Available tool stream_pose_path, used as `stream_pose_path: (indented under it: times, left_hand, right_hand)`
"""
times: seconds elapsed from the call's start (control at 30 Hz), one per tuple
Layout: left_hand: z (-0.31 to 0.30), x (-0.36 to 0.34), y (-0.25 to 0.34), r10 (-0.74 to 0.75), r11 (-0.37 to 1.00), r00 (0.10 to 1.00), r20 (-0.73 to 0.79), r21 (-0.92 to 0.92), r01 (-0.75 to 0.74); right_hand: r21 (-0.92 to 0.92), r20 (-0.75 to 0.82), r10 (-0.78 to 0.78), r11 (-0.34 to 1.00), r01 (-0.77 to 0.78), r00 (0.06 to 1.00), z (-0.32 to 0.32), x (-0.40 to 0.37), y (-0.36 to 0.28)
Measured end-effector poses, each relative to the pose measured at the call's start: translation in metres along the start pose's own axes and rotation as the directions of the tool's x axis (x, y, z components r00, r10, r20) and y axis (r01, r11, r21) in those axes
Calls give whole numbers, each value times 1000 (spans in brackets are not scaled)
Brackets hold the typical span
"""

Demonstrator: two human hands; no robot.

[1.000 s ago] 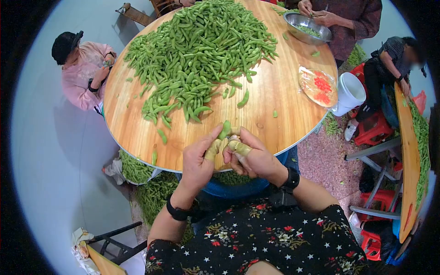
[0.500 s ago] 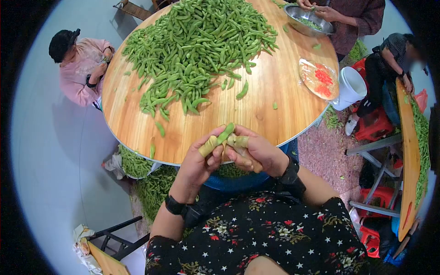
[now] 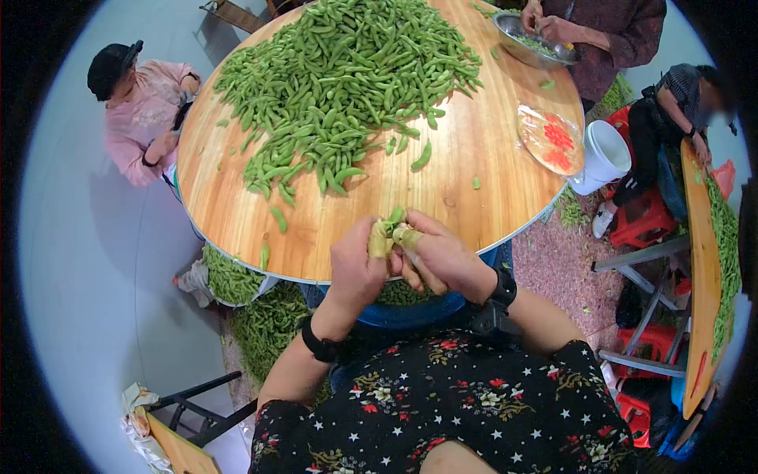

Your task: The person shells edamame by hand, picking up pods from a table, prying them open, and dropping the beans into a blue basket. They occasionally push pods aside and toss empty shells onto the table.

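While the left hand [image 3: 357, 262] and the right hand [image 3: 447, 257] meet near the edge of the round table [image 3: 474, 213], both are partly closed, pinching a green pod [image 3: 395, 215] between covered thumbs and curled fingers; the pod is mostly hidden by them. Below the hands, a blue tub [image 3: 404, 319] sits beneath the table's edge, with green pieces inside, partly covered by the hands. Across the tabletop spreads a large heap of pods [image 3: 339, 87], a few lying loose at its near side. At the far right of the table, a metal bowl [image 3: 524, 57] holds green pieces, and a person's hands [image 3: 550, 27] are over it. Nearer is a round, flat item [image 3: 545, 148] with red pieces on top, wrapped in clear plastic, and just beside the table stands a white bucket [image 3: 602, 164], its contents too unclear to tell. Low at the left, a pale-rimmed container [image 3: 259, 291] is heaped with green pods.
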State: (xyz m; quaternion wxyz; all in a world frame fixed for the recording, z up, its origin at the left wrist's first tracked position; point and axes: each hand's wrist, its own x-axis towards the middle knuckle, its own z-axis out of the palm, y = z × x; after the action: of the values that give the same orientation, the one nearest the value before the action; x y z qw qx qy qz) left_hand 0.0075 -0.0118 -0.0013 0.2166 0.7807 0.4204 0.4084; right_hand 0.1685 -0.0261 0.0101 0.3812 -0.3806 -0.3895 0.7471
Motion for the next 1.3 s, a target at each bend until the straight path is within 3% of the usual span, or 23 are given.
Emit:
stream_pose_path:
  times: [0.07,0.13,0.2,0.27,0.3,0.33,0.37,0.4,0.43,0.47,0.53,0.57,0.63,0.77,0.83,0.93,0.97,1.03,1.1,1.23,1.3]
  left_hand:
    - [1,5,-4,-397,879,914,80,-254,404]
    - [4,7,-17,-392,874,917,73,-281,396]
    - [4,8,-19,-382,872,922,60,-306,381]
    - [7,7,-16,-221,961,974,-37,-176,212]
    - [6,7,-14,-222,961,974,-38,-176,212]
    - [3,8,-9,-191,974,982,0,-127,189]
    - [2,9,-6,-161,983,986,40,-80,164]
    - [2,9,-6,-161,983,986,42,-83,164]
    - [1,9,-6,-39,999,999,36,-35,40]
    - [-1,9,-6,82,996,996,35,14,-83]
    - [-2,7,-1,93,994,995,46,56,-96]
    - [-2,6,1,112,989,992,56,94,-117]
    - [0,5,1,101,990,993,60,88,-106]
    - [4,7,1,92,994,995,25,48,-93]
    - [8,11,-6,74,996,997,11,43,-74]
    - [6,17,-11,13,1000,999,45,18,-14]
    - [5,18,-12,-35,999,995,98,2,35]
    - [3,20,-15,-85,993,988,130,-68,95]
    - [3,21,-16,-136,977,976,170,-139,161]
    - [7,17,-19,32,988,996,87,-152,-18]
    - [6,14,-19,104,987,994,36,-123,-99]
  right_hand:
    - [-28,-24,-6,1000,6,1000,1,2,-2]
    - [-230,-84,-11,973,-8,996,7,1,-14]
    - [-287,-97,17,957,-44,995,2,3,-18]
    - [-340,-113,44,937,-80,993,-2,6,-17]
    - [-616,-159,-310,773,151,937,-6,7,-11]
    - [-834,-90,-624,473,283,776,-9,9,-6]
    - [-835,-93,-622,474,279,778,-13,12,-3]
    - [-855,2,-713,363,371,701,-16,17,-2]
    - [-859,101,-787,239,452,608,-18,21,-3]
    - [-858,101,-786,241,453,610,-18,21,-3]
    - [-876,148,-667,254,410,731,-18,19,-5]
    - [-871,157,-664,255,419,731,-17,18,-7]
    - [-856,48,-557,405,322,829,-17,19,-9]
    - [-867,65,-647,341,364,760,-20,28,-1]
    - [-898,138,-683,220,382,717,-20,27,-9]
    - [-911,160,-679,179,372,717,-26,28,-13]
    - [-912,159,-679,178,371,717,-26,29,-14]
    - [-905,21,-606,326,272,795,-27,30,-16]
    - [-905,20,-609,325,273,793,-27,27,-16]
    - [-929,29,-656,261,264,754,-26,23,-12]
    - [-928,-25,-674,290,234,739,-25,18,-14]
